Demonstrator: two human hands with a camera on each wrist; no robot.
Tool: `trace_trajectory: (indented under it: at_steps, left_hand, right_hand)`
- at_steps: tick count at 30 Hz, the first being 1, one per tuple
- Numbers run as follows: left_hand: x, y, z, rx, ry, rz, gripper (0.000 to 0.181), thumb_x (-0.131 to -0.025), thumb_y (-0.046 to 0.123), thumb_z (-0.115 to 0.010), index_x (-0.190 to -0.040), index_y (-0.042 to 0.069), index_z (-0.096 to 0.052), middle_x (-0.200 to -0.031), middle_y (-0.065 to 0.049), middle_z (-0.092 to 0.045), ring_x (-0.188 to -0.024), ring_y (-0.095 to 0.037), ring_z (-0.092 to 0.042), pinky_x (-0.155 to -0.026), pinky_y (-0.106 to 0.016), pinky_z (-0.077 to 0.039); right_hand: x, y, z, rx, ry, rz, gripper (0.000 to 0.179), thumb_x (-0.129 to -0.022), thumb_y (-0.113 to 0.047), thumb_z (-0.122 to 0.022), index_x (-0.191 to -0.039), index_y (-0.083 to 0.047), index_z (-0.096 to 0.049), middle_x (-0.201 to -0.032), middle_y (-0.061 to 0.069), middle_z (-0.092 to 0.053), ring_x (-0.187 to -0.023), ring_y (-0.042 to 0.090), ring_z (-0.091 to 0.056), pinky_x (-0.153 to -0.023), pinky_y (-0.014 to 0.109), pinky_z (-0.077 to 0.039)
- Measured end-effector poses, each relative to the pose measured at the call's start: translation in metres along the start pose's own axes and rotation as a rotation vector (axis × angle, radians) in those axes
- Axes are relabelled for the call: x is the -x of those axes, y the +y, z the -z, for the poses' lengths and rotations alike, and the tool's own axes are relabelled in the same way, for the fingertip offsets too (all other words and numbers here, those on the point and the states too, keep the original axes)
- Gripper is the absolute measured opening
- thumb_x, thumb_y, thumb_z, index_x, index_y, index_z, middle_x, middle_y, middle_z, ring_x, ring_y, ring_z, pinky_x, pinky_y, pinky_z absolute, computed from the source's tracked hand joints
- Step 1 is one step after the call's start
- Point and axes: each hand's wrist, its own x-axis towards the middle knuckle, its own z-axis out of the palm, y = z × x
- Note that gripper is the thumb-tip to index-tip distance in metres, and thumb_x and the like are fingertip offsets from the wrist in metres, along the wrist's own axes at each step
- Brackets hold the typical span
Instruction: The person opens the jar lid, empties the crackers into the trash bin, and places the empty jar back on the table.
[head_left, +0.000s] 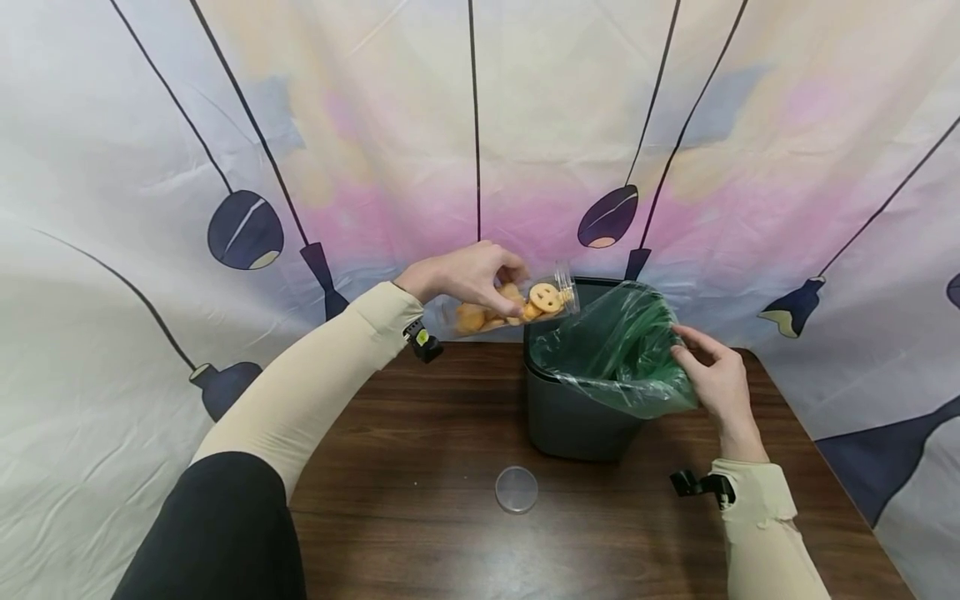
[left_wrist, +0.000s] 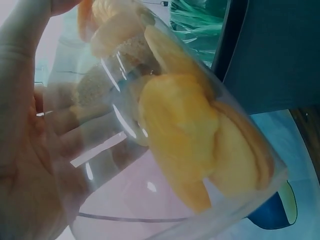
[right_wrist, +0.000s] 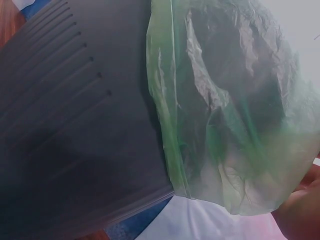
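Observation:
My left hand (head_left: 474,277) grips a clear jar (head_left: 567,292) from above. It lies nearly on its side, its threaded mouth at the left edge of a dark grey bin (head_left: 577,423). Yellow smiley-face biscuits (head_left: 545,297) fill part of it; in the left wrist view several yellow pieces (left_wrist: 180,130) show through the wall. At the bin's right side, my right hand (head_left: 718,379) pinches the edge of a green see-through bag (head_left: 637,333) that lines the bin and folds over its rim. The right wrist view shows the bag (right_wrist: 245,90) bulging out beside the ribbed bin wall (right_wrist: 75,130).
A round clear lid (head_left: 517,489) lies flat on the brown wooden table (head_left: 420,433), in front of the bin. Behind everything hangs a cloth (head_left: 390,108) printed with dark lamps. The table's right edge runs just beyond my right arm.

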Motion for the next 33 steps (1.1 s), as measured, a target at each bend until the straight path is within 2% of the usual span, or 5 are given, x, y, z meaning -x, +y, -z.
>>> trace_trajectory:
  at_steps: [5,16,25,29,33]
  left_hand:
    - [0.0027,-0.0028,-0.0017,0.028,0.015,0.019,0.055,-0.078,0.038,-0.075,-0.121,0.006,-0.064,-0.114,-0.005,-0.068,-0.101,-0.013,-0.063,-0.094,-0.033,-0.051]
    - [0.0060,-0.0082,-0.0038,0.063,0.066,0.042,0.059,-0.078,0.037,-0.077,-0.126,0.006,-0.062,-0.117,-0.011,-0.067,-0.103,-0.014,-0.064,-0.092,-0.032,-0.052]
    - [0.0065,-0.0047,-0.0022,0.042,0.080,0.027,0.058,-0.076,0.037,-0.078,-0.123,0.005,-0.064,-0.112,-0.007,-0.069,-0.099,-0.013,-0.064,-0.087,-0.026,-0.052]
    - [0.0063,-0.0027,-0.0001,0.017,0.064,0.024,0.057,-0.075,0.037,-0.080,-0.120,0.005,-0.065,-0.109,-0.005,-0.068,-0.097,-0.013,-0.064,-0.085,-0.025,-0.052]
    - [0.0058,-0.0019,0.0021,-0.030,0.035,0.007,0.050,-0.074,0.037,-0.079,-0.112,0.008,-0.066,-0.098,-0.002,-0.066,-0.087,-0.011,-0.060,-0.077,-0.023,-0.051]
  right_hand:
    - [-0.0002,0.0009,0.0002,-0.003,-0.003,0.007,0.044,-0.096,-0.036,-0.060,-0.136,-0.017,-0.059,-0.136,0.006,-0.059,-0.107,-0.012,-0.048,-0.079,0.009,-0.044]
    - [-0.0002,-0.0006,0.0001,-0.002,-0.002,-0.004,0.044,-0.096,-0.037,-0.060,-0.136,-0.019,-0.058,-0.137,0.007,-0.058,-0.108,-0.009,-0.048,-0.079,0.011,-0.044]
    - [0.0004,-0.0003,-0.0002,-0.009,-0.004,-0.005,0.044,-0.096,-0.036,-0.060,-0.137,-0.019,-0.058,-0.137,0.006,-0.058,-0.109,-0.009,-0.048,-0.079,0.010,-0.044]
    - [0.0001,-0.0011,-0.0006,-0.016,-0.006,-0.004,0.044,-0.096,-0.036,-0.060,-0.137,-0.019,-0.058,-0.137,0.007,-0.057,-0.107,-0.010,-0.048,-0.078,0.011,-0.044]
    - [-0.0003,-0.0022,-0.0019,-0.021,-0.005,0.004,0.044,-0.096,-0.036,-0.060,-0.137,-0.018,-0.058,-0.138,0.010,-0.057,-0.106,-0.010,-0.048,-0.077,0.011,-0.044]
